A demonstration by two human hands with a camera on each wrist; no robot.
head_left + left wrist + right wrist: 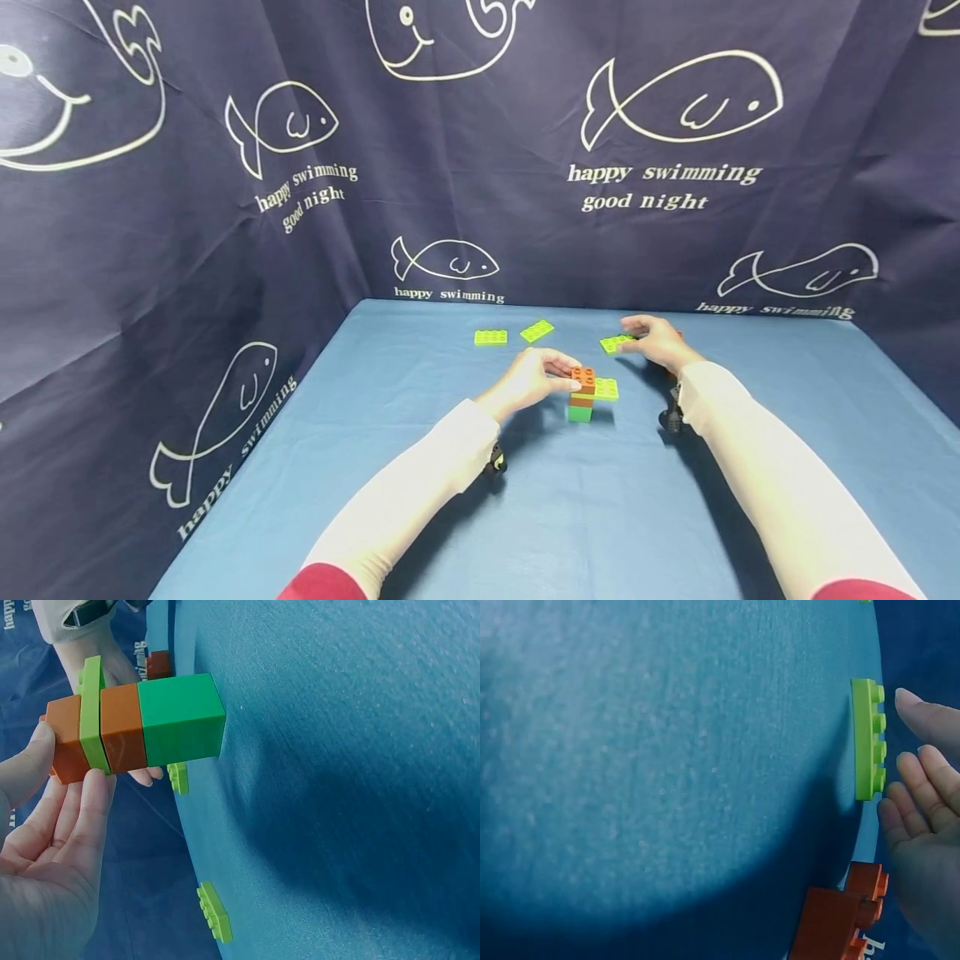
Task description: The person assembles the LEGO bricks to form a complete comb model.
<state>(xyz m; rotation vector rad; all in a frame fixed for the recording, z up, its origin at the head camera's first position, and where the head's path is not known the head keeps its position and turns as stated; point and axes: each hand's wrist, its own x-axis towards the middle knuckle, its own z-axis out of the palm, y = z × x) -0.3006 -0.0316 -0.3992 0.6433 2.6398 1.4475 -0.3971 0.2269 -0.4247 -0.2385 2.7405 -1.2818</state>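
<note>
In the head view my left hand (pixel 525 383) pinches a small stack of toy building bricks between thumb and fingers. The stack has a green brick (pixel 184 720) at its base, an orange brick (pixel 122 727) on that, a flat lime plate (pixel 607 389) jutting to the right, and another orange brick (pixel 583 380) on top. Whether its base touches the table, I cannot tell. My right hand (pixel 660 343) hovers by a flat lime brick (pixel 864 742) with studs up. Its thumb and fingers are spread apart with a gap to that brick, holding nothing.
Two more flat lime bricks, one square-on (pixel 491 337) and one slanted (pixel 537 332), lie near the table's back edge. Orange bricks (pixel 825 922) sit beside my right hand, mostly hidden in the head view. A dark fish-print cloth (pixel 540 250) hangs behind the blue table (pixel 585 517).
</note>
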